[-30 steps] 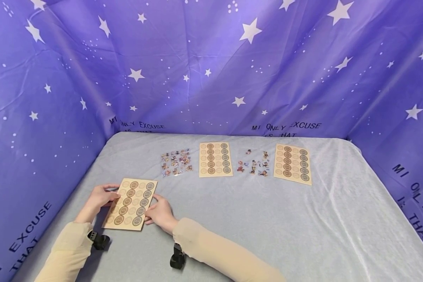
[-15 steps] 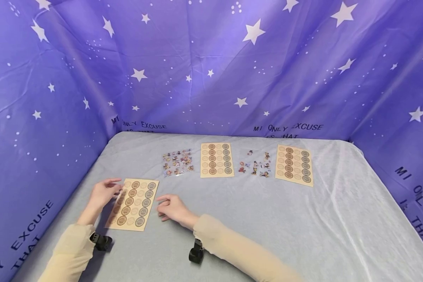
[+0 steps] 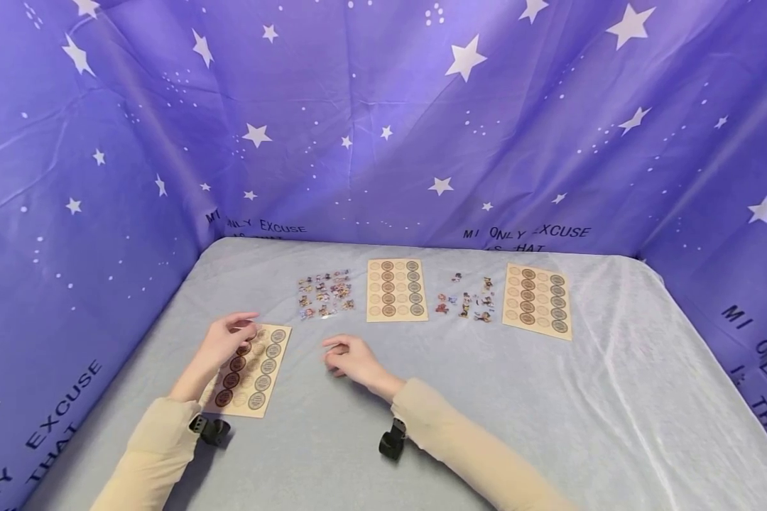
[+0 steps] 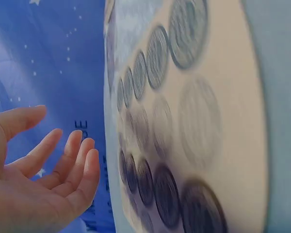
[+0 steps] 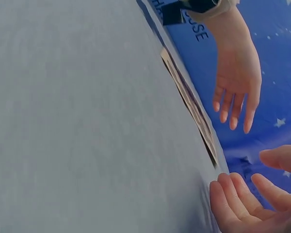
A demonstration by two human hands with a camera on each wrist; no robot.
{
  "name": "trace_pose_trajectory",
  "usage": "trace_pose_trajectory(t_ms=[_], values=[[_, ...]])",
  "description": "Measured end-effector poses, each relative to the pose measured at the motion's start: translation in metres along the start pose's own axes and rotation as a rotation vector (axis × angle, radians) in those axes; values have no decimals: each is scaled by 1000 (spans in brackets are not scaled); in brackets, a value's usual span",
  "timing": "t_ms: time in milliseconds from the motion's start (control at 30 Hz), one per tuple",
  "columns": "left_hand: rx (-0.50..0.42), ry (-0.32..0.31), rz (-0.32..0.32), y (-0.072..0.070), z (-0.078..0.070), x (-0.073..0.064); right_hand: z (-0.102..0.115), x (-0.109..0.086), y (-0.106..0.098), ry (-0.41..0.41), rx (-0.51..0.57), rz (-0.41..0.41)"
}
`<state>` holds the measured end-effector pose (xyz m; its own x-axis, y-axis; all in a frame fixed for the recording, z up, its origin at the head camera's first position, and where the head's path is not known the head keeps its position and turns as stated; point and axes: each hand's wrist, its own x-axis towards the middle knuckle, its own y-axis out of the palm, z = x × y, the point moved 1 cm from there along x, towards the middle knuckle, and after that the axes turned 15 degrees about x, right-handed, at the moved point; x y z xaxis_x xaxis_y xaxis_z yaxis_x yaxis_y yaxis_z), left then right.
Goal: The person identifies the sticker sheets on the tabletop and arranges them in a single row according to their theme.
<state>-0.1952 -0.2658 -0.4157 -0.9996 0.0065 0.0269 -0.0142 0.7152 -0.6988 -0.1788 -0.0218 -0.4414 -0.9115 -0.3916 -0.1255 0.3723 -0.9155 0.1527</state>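
Head view: the left hand (image 3: 224, 345) hangs over the left side and far end of the near sticker card (image 3: 270, 365), whose long axis runs from near to far with a slight rightward lean, while the right hand (image 3: 356, 360) is farther off, to the card's right. Left wrist view: the card's printed face lies apart from the left hand's loosely spread, empty fingers. Right wrist view: the right hand's fingers are relaxed and hold nothing, the card lying beyond them, seen nearly edge-on.
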Motion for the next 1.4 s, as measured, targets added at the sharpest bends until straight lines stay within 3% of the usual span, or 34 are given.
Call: trace_pose_trajectory(t_ms=[100,333,500,700,833,1167,1400], values=[[-13,12,0,8,-10,3,5,-2,-12,-36,-21,-21],[-27,32,55,26,-30,12,41,-23,-27,-72,-35,-64],[-68,70,74,38,-40,18,47,-25,-40,-81,-53,-103],[-55,102,84,54,-50,26,47,-21,-60,-103,-91,-150],[-67,122,89,64,-57,31,35,-12,-78,-122,-89,-195],[-132,92,112,86,-70,41,26,0,-108,-124,-138,-284],[-138,119,128,94,-93,40,28,3,-122,-157,-131,-324]])
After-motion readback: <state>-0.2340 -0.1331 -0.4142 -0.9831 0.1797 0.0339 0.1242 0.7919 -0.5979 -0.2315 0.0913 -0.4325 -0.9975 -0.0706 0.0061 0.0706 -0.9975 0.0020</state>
